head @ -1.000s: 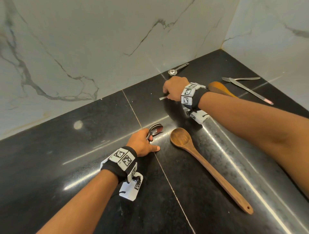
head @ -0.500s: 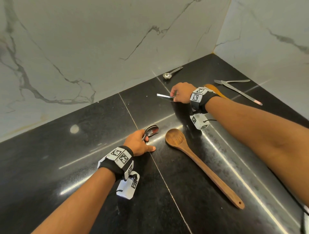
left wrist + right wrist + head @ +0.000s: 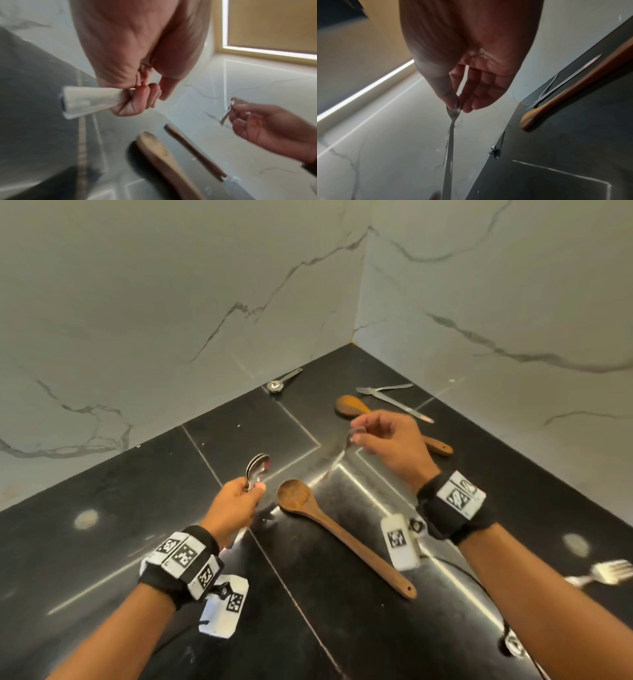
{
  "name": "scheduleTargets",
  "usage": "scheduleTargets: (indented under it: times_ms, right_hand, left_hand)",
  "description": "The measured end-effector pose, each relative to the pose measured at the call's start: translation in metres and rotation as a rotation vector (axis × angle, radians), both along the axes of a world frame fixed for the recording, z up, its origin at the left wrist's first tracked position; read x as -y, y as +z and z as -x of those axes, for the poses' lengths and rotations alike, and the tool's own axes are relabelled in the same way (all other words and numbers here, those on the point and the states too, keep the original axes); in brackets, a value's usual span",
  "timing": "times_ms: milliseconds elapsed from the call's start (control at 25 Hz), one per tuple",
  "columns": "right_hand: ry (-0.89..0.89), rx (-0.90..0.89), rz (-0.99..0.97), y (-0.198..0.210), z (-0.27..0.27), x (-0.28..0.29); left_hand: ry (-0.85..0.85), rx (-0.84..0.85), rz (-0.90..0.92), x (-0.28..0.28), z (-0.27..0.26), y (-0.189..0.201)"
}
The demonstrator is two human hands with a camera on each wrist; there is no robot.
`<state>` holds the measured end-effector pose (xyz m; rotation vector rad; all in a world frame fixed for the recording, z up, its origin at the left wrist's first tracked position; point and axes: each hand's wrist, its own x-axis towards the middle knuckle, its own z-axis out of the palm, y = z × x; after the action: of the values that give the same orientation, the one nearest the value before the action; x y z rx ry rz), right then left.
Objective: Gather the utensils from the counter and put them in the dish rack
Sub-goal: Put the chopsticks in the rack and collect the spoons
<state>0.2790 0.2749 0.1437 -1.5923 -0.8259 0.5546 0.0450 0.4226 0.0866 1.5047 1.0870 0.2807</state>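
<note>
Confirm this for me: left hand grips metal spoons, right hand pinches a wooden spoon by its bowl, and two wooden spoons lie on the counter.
One thing is wrong: the right hand pinches a metal spoon, not a wooden one, as the right wrist view shows. The rest stands: the left hand grips metal spoons, and two wooden spoons lie on the counter.

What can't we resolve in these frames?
- Dish rack: in no view.
- Spoons in left hand: head view shows stacked bowls, count unclear; left wrist view blurs the handles.
- Spoon pinched by right hand: motion-blurred in head view.
- Fork: smeared at the right edge.
</note>
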Motion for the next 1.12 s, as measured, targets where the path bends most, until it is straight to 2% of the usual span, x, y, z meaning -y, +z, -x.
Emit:
scheduleTargets:
  times_ms: [80,160,280,400,600,720,840,920,1000,1080,1120]
  right_hand:
    - [-0.013,-0.041,0.040,0.003,0.011,0.041]
    - [-0.031,-0.056,0.052,0.005,0.021,0.079]
    - [-0.131,-0.024,0.032,0.004,0.030,0.137]
    - [-0.293,0.019,0.041,0.001,0.034,0.200]
    - [-0.543,0.050,0.028,0.006,0.060,0.325]
    - [-0.616,0.039,0.030,0.005,0.081,0.384]
    - [-0.634,-0.061,0.056,0.009,0.105,0.436]
    - [-0.602,-0.213,0.004,0.011,0.123,0.463]
    - [-0.614,-0.275,-0.052,0.007,0.139,0.483]
    - [-0.657,-0.255,-0.107,0.002,0.149,0.494]
    - [-0.682,-0.264,-0.151,0.003,0.155,0.499]
  left_hand:
    - [0.000,0.153,0.059,0.024,-0.025,0.018]
    - [-0.088,0.241,0.119,0.066,-0.055,0.031]
    - [-0.260,0.325,0.210,0.152,-0.094,0.044]
    - [-0.380,0.342,0.336,0.230,-0.109,0.048]
    - [-0.652,0.324,0.405,0.343,-0.099,0.057]
    - [-0.788,0.292,0.372,0.393,-0.089,0.066]
    - [-0.826,0.291,0.419,0.448,-0.075,0.074]
    - [-0.820,0.316,0.477,0.482,-0.065,0.077]
    - [-0.809,0.326,0.510,0.507,-0.054,0.074]
    - [-0.862,0.312,0.429,0.520,-0.046,0.070]
    - [-0.914,0.316,0.312,0.523,-0.041,0.070]
